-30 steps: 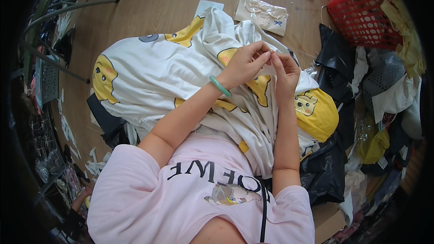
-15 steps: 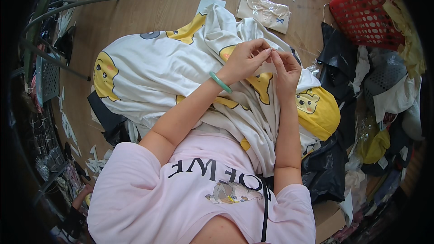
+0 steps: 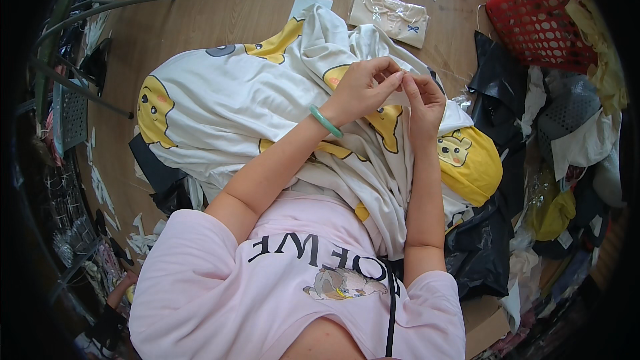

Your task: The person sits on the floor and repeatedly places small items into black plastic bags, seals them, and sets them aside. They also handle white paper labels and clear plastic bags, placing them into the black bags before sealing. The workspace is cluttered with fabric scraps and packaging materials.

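Note:
Both my hands meet above a white cloth (image 3: 227, 103) with yellow cartoon bears, which spreads in folds over my lap and the floor. My left hand (image 3: 363, 90), with a green bangle (image 3: 326, 122) on its wrist, has its thumb and forefinger pinched together. My right hand (image 3: 425, 103) pinches at the same spot, its fingertips touching or nearly touching the left ones. Whatever lies between the fingertips is too small to make out. A yellow part of the cloth with a bear print (image 3: 460, 157) bulges out beside my right forearm.
Beyond the cloth lie a cream folded garment in a clear bag (image 3: 389, 17) and a pale blue card (image 3: 311, 5). A red perforated basket (image 3: 540, 17) stands at far right, above black plastic bags (image 3: 477, 253) and heaped fabric. Metal chair legs (image 3: 107, 10) reach in from the left.
My fingertips have parted and shifted very slightly, the right hand a touch to the right. The cloth lies as before.

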